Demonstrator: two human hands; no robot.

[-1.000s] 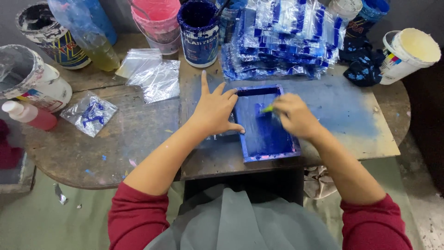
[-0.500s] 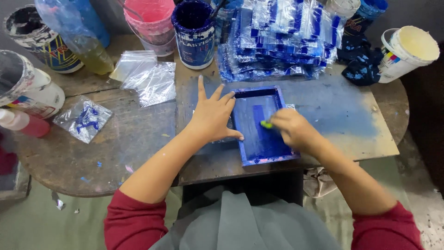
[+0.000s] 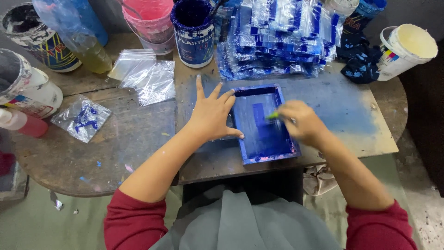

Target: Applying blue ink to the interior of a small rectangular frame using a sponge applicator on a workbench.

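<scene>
Left hand lies flat, grip wide, on the blue frame; blurred right hand grips a half-hidden green-tipped tool.

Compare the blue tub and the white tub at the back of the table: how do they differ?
The blue tub stands upright behind the left hand, its inside coated dark blue; the white tub sits tilted at the far right, its inside pale cream. The blue tub has blue-smeared walls; the white tub is mostly clean white with a small coloured patch. Both are open and lidless.
</scene>
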